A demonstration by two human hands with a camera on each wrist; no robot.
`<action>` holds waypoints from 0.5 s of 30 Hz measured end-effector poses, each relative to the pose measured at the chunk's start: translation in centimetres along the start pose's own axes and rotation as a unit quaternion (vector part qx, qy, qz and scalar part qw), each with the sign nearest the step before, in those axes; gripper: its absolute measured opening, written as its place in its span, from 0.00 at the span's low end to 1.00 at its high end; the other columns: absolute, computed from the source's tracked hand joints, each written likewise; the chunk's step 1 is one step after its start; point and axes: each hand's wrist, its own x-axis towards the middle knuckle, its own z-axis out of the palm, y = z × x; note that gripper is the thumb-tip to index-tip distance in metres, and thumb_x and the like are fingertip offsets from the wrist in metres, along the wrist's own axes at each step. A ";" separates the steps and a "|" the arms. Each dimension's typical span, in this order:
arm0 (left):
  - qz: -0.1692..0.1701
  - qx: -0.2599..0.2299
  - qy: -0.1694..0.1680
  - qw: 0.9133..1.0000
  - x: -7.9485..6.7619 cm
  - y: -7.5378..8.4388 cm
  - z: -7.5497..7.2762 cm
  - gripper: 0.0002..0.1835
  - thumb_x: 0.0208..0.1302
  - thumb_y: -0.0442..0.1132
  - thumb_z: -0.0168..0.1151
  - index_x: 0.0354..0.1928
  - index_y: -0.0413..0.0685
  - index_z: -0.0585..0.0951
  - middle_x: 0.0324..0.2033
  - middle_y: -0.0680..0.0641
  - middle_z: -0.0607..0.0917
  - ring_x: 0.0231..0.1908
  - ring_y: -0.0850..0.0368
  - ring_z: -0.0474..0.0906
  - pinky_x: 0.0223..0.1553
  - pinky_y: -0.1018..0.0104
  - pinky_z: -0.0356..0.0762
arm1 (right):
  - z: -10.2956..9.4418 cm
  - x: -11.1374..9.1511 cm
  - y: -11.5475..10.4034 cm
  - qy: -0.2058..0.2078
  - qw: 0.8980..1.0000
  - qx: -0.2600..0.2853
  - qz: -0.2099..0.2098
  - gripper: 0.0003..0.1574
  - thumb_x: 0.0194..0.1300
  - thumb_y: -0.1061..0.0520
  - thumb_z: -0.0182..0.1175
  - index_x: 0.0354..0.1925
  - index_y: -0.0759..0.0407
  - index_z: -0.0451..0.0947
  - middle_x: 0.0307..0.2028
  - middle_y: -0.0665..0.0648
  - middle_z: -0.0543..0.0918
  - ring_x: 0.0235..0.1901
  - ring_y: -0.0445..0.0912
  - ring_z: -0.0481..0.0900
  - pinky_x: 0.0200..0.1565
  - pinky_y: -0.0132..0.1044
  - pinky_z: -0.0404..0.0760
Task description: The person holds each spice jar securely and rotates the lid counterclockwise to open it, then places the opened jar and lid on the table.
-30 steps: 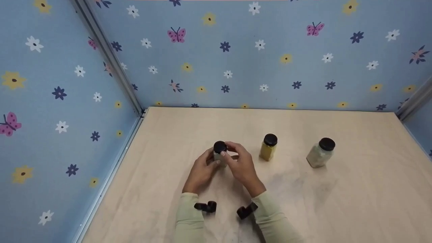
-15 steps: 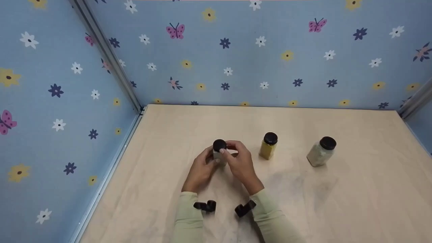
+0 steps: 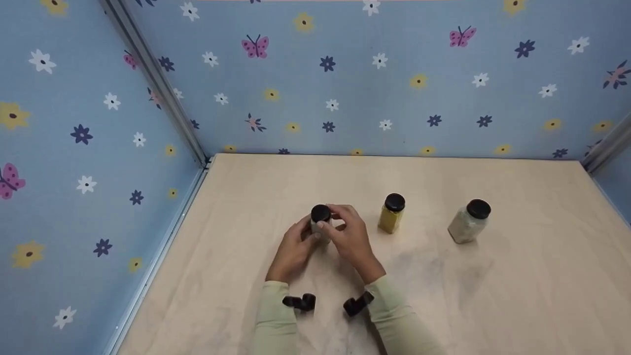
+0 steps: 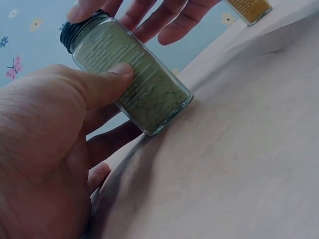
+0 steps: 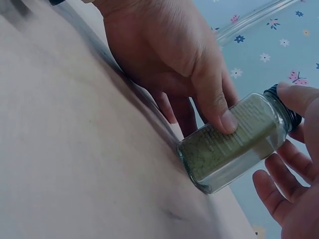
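A small square glass jar point(image 4: 149, 84) of green powder, with printed text on its side and a black lid point(image 3: 321, 213), stands between my two hands. My left hand point(image 3: 294, 251) grips the jar's body, its thumb point(image 4: 107, 84) across the printed face and its other fingers behind the glass. With thumb and forefinger, my right hand point(image 3: 352, 241) pinches the lid; in the right wrist view its thumb point(image 5: 299, 98) lies against the lid's edge while the lower fingers point(image 5: 279, 186) are off the glass.
A jar of yellow powder point(image 3: 390, 220) with a black lid stands just right of my hands. Farther right is a wider jar of pale powder point(image 3: 465, 228), black-lidded too. Flower-patterned walls point(image 3: 355, 88) border the cloth-covered table point(image 3: 542, 256) at the back and left.
My right thumb and fingers have shifted slightly around the lid. The left hand and the jar keep their place, and the head view has tilted a little.
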 end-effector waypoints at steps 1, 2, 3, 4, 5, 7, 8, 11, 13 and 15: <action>0.000 0.000 0.000 1.000 -0.1 -0.1 0.0 0.29 0.73 0.43 0.59 0.74 0.59 0.67 0.67 0.52 0.73 0.67 0.59 0.68 0.68 0.58 0.64 | 0.0 0.0 0.0 -0.001 1.000 -0.002 -0.001 0.28 0.66 0.47 0.68 0.61 0.54 0.79 0.52 0.51 0.78 0.50 0.45 0.80 0.43 0.44 0.83; 0.000 0.003 -0.001 1.000 -0.1 -0.1 0.0 0.29 0.73 0.43 0.59 0.74 0.59 0.67 0.67 0.53 0.74 0.67 0.59 0.67 0.68 0.58 0.63 | 0.0 -0.1 0.1 -0.002 1.000 -0.005 -0.004 0.28 0.66 0.48 0.68 0.61 0.55 0.79 0.52 0.52 0.78 0.50 0.45 0.80 0.43 0.44 0.83; 0.000 0.007 0.000 1.000 -0.2 -0.2 0.1 0.29 0.73 0.44 0.59 0.74 0.59 0.67 0.67 0.53 0.74 0.67 0.59 0.67 0.68 0.57 0.63 | 0.1 -0.1 0.1 -0.003 1.000 -0.006 -0.006 0.28 0.66 0.48 0.68 0.62 0.56 0.79 0.52 0.52 0.78 0.50 0.45 0.80 0.43 0.44 0.83; 0.000 0.013 0.000 1.000 -0.2 -0.2 0.1 0.29 0.74 0.44 0.59 0.74 0.60 0.67 0.67 0.54 0.74 0.67 0.59 0.67 0.69 0.57 0.62 | 0.1 -0.1 0.1 -0.004 1.000 -0.007 -0.008 0.28 0.67 0.48 0.67 0.62 0.56 0.79 0.52 0.53 0.78 0.50 0.46 0.80 0.43 0.46 0.83; 0.003 0.018 0.000 1.000 -0.3 -0.2 0.1 0.29 0.74 0.45 0.59 0.75 0.60 0.67 0.67 0.54 0.74 0.67 0.59 0.66 0.69 0.56 0.62 | 0.1 -0.1 0.2 -0.007 1.000 -0.009 -0.011 0.27 0.68 0.48 0.67 0.62 0.56 0.79 0.52 0.53 0.78 0.50 0.47 0.79 0.43 0.47 0.83; 0.003 0.026 -0.001 1.000 -0.3 -0.2 0.1 0.29 0.74 0.45 0.58 0.75 0.60 0.66 0.67 0.56 0.74 0.67 0.59 0.66 0.69 0.56 0.61 | 0.1 -0.1 0.2 -0.013 1.000 -0.013 -0.011 0.27 0.69 0.48 0.65 0.63 0.55 0.78 0.52 0.53 0.77 0.51 0.47 0.79 0.44 0.49 0.82; 0.004 0.029 -0.002 1.000 -0.3 -0.2 0.0 0.29 0.75 0.45 0.57 0.75 0.60 0.66 0.67 0.56 0.73 0.68 0.60 0.65 0.70 0.57 0.60 | 0.1 -0.1 0.2 -0.018 1.000 -0.014 -0.010 0.27 0.69 0.48 0.65 0.63 0.55 0.78 0.53 0.54 0.76 0.51 0.47 0.78 0.45 0.50 0.82; 0.011 0.030 -0.006 0.999 -0.2 -0.1 -0.1 0.30 0.75 0.42 0.56 0.76 0.59 0.64 0.68 0.55 0.73 0.68 0.60 0.65 0.70 0.57 0.59 | 0.1 0.1 0.2 -0.033 0.999 -0.019 -0.005 0.27 0.72 0.47 0.61 0.65 0.54 0.76 0.55 0.54 0.74 0.54 0.47 0.76 0.48 0.53 0.80; 0.014 0.036 -0.011 0.999 -0.1 0.0 -0.2 0.30 0.75 0.43 0.56 0.76 0.60 0.63 0.68 0.56 0.72 0.68 0.61 0.64 0.71 0.58 0.58 | 0.1 0.1 0.2 -0.044 0.999 -0.014 -0.002 0.27 0.74 0.47 0.59 0.66 0.53 0.74 0.56 0.54 0.73 0.56 0.47 0.75 0.51 0.54 0.79; 0.015 0.041 -0.014 0.999 -0.1 0.0 -0.2 0.30 0.75 0.43 0.56 0.77 0.61 0.63 0.68 0.56 0.72 0.68 0.62 0.64 0.70 0.58 0.58 | 0.1 0.1 0.2 -0.050 0.999 -0.002 0.003 0.26 0.74 0.48 0.59 0.66 0.53 0.74 0.56 0.55 0.72 0.57 0.48 0.75 0.53 0.54 0.78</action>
